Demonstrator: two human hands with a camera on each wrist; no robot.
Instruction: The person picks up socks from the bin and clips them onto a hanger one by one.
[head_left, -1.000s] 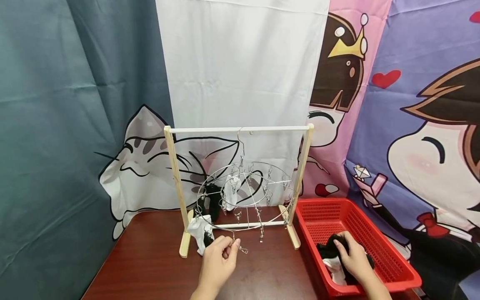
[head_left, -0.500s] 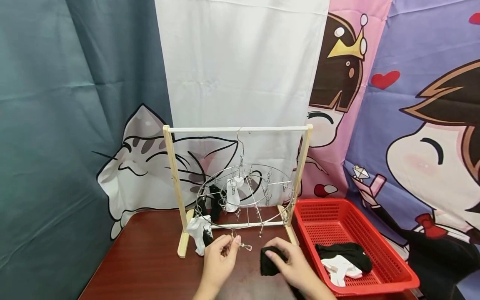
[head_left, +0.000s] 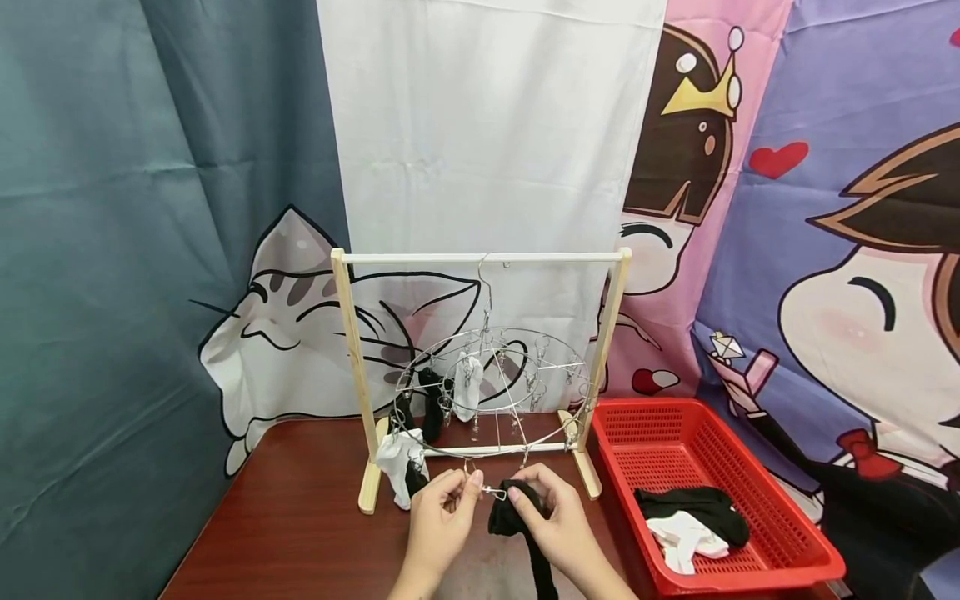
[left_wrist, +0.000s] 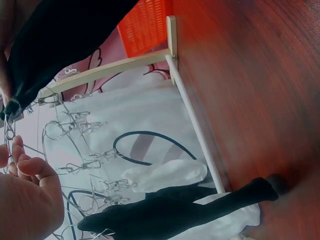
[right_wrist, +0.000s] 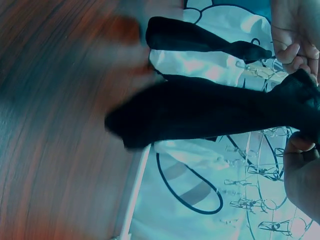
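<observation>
My left hand [head_left: 442, 510] pinches a small metal clip [head_left: 492, 492] that hangs from the front rim of a round wire drying hanger [head_left: 495, 410]. Beside it, my right hand [head_left: 553, 512] grips a black sock [head_left: 507, 518] at its upper end, right against the clip. The sock dangles downward, and the right wrist view shows its length [right_wrist: 200, 110]. On the hanger's left side hang a white sock [head_left: 400, 460] and black socks [head_left: 432, 404]. Another white sock [head_left: 468, 387] hangs farther back. Whether the clip's mouth is around the sock's edge is hard to tell.
A wooden rack [head_left: 351, 358] with a white top bar carries the hanger on the brown table [head_left: 277, 508]. To the right stands a red plastic basket [head_left: 795, 533], holding a black sock [head_left: 701, 510] and white socks [head_left: 686, 537]. Patterned cloth [head_left: 487, 125] hangs behind.
My right hand has taken a black sock out of the red basket and moved left with it to the clip. The left hand has kept its pinch on the clip, almost in place.
</observation>
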